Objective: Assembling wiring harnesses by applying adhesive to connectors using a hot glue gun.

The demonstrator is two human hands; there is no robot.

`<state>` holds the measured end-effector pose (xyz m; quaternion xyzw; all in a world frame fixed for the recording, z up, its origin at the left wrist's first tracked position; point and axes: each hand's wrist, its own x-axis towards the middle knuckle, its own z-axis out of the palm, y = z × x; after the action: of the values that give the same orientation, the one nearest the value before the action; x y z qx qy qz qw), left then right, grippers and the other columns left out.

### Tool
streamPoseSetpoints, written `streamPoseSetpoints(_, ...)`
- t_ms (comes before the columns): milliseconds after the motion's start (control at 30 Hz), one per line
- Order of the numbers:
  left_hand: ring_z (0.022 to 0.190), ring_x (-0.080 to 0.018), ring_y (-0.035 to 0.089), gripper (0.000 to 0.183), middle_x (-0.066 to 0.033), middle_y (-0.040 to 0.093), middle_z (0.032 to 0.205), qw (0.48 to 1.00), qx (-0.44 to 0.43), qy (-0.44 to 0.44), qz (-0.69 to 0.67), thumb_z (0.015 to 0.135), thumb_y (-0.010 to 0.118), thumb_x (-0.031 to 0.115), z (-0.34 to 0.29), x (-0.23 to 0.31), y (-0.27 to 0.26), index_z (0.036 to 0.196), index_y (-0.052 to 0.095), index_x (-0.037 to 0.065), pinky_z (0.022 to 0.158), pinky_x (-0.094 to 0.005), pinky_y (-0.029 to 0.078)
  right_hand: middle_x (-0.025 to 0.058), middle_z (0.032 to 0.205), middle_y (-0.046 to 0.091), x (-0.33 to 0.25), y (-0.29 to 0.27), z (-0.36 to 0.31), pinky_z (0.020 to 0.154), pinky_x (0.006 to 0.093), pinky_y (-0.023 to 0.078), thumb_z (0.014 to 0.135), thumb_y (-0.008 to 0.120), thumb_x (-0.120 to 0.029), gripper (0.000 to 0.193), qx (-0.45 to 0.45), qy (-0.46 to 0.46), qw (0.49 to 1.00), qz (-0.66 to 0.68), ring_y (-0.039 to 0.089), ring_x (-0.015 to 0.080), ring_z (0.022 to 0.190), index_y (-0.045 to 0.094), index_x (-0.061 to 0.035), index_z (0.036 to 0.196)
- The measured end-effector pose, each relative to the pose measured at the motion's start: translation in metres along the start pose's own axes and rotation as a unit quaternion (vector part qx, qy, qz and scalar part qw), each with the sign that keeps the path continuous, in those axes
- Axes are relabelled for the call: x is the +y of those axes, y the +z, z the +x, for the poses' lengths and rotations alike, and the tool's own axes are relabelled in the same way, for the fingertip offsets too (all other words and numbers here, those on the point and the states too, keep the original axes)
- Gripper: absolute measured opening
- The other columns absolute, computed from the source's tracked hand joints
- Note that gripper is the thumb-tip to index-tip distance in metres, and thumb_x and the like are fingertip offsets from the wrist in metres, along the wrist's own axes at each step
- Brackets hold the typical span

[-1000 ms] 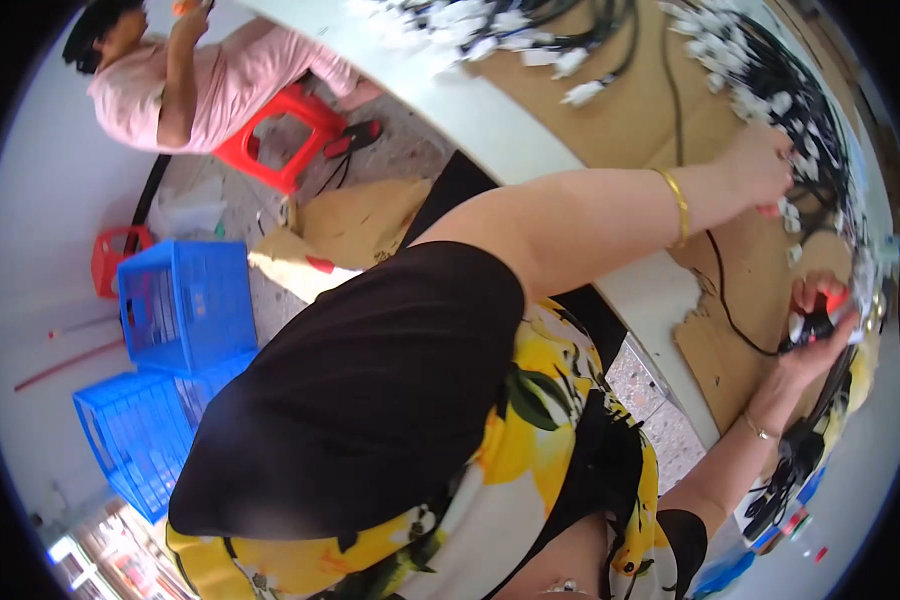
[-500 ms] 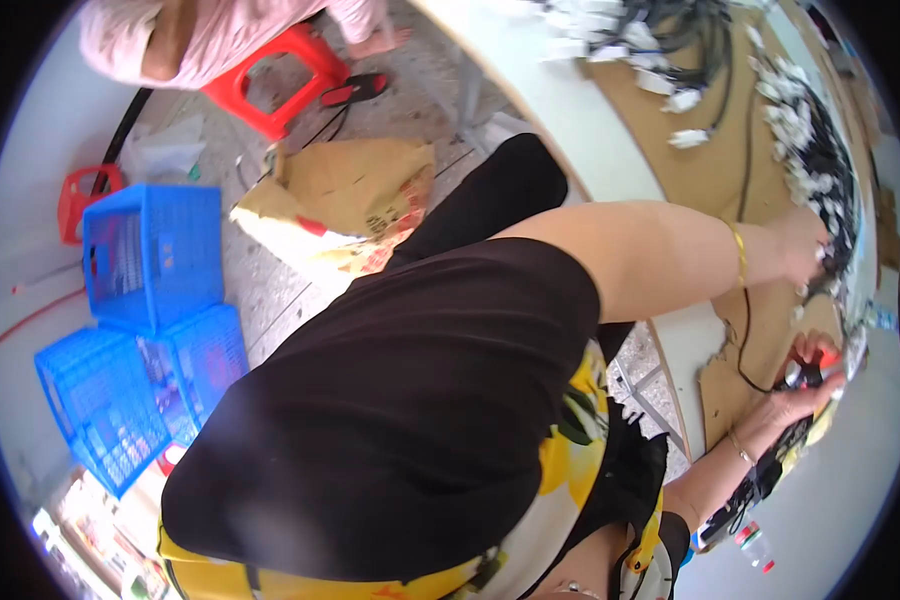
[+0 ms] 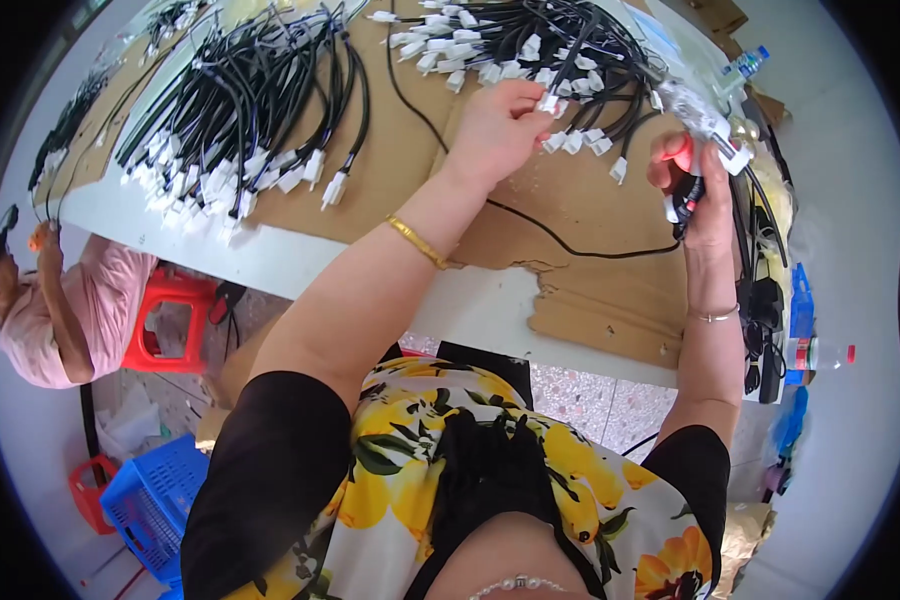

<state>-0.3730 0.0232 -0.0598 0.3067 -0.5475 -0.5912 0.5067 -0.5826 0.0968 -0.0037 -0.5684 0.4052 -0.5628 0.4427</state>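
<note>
We've got brown cardboard spanning twelve o'clock, black cables heaped between ten and eleven, our right hand at two gripping a black-and-red tool, our left hand near one pinching a white connector

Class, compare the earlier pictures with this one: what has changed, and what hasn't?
The camera view has swung round, so the left hand and right hand now sit higher and further left in it. The left visibly pinches a white connector; its earlier hold is too unclear to tell whether this is new. Unchanged: the right holds the black corded tool; cardboard lies on the table.
</note>
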Motion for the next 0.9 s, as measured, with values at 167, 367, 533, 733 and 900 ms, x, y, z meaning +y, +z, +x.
streamPoseSetpoints(167, 0.067, -0.0097, 0.056, 0.023, -0.0059, 0.063, 0.09, 1.0, 0.027, 0.007, -0.008, 0.079, 0.056, -0.001, 0.001, -0.005, 0.004, 0.103, 0.056, -0.002, 0.059, -0.021, 0.047, 0.0085, 0.08, 0.057, 0.007, -0.002, -0.003, 0.055, 0.0232, 0.036, 0.083, 0.049, -0.044, 0.042, -0.015, -0.006, 0.998, -0.055, 0.047, 0.0119, 0.062, 0.056, -0.0034, 0.086)
streamPoseSetpoints(367, 0.071, -0.0093, 0.055, 0.025, -0.0073, 0.064, 0.091, 0.999, 0.051, 0.007, 0.015, 0.08, 0.055, -0.001, -0.001, 0.003, 0.006, 0.105, 0.055, -0.003, 0.064, -0.0227, 0.047, 0.0087, 0.079, 0.058, 0.013, 0.001, -0.003, 0.057, 0.0242, 0.038, 0.084, 0.049, -0.04, 0.039, -0.04, 0.034, 0.996, -0.068, 0.047, 0.0124, 0.063, 0.056, -0.0023, 0.084)
streamPoseSetpoints(533, 0.073, -0.0111, 0.056, 0.024, -0.01, 0.063, 0.094, 0.998, 0.043, -0.041, -0.003, 0.081, 0.054, -0.001, -0.007, 0.017, 0.007, 0.105, 0.055, -0.003, 0.067, -0.024, 0.048, 0.0066, 0.077, 0.059, 0.012, 0.001, -0.007, 0.058, 0.024, 0.038, 0.083, 0.05, -0.04, 0.039, -0.043, 0.034, 0.996, -0.076, 0.047, 0.0117, 0.062, 0.057, -0.002, 0.083)
streamPoseSetpoints(733, 0.068, -0.0143, 0.057, 0.023, -0.012, 0.062, 0.091, 0.988, 0.009, -0.088, -0.127, 0.082, 0.051, -0.002, -0.014, 0.014, 0.01, 0.104, 0.049, -0.007, 0.064, -0.0256, 0.05, 0.005, 0.077, 0.058, 0.013, 0.001, -0.01, 0.059, 0.0243, 0.039, 0.082, 0.051, -0.044, 0.043, -0.059, 0.046, 0.993, -0.095, 0.046, 0.0114, 0.063, 0.058, -0.0014, 0.086)
streamPoseSetpoints(900, 0.071, -0.0149, 0.059, 0.027, -0.0134, 0.062, 0.091, 0.993, -0.028, -0.08, -0.085, 0.082, 0.05, -0.004, -0.016, 0.011, 0.013, 0.109, 0.046, -0.005, 0.066, -0.0258, 0.05, 0.0046, 0.078, 0.059, 0.014, 0.0, -0.012, 0.06, 0.0245, 0.04, 0.083, 0.052, -0.042, 0.04, -0.07, 0.031, 0.99, -0.117, 0.048, 0.0114, 0.065, 0.057, -0.0026, 0.086)
